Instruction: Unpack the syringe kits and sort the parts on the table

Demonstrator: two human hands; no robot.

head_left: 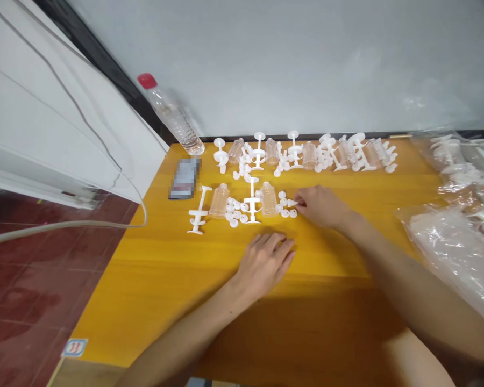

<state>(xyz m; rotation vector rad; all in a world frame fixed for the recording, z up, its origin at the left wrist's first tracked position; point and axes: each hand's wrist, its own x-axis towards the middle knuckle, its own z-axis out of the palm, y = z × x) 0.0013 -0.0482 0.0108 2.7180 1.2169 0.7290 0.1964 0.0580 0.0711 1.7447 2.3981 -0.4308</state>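
Note:
My right hand (pixel 322 207) reaches in from the right, its thumb and fingers pinched at a small white plastic piece (pixel 291 203). That piece lies at the edge of a cluster of small round white caps (pixel 284 213). Just left of the caps is a clear ridged plastic bottle (pixel 268 200), lying beside a white plunger-like part (pixel 252 201). My left hand (pixel 265 262) is palm down over the table in front of this row, fingers loosely bent and apart, holding nothing. Further left lie another clear bottle (pixel 219 201), more caps (pixel 234 210) and a white plunger-like part (pixel 199 211).
Along the back edge runs a row of similar sets, with clear bottles (pixel 310 156) and white parts (pixel 294 150). A water bottle (pixel 175 121) and a phone (pixel 184 178) are at left. Clear plastic bags (pixel 452 252) cover the table's right side. A pale cable (pixel 105 223) hangs off the left edge.

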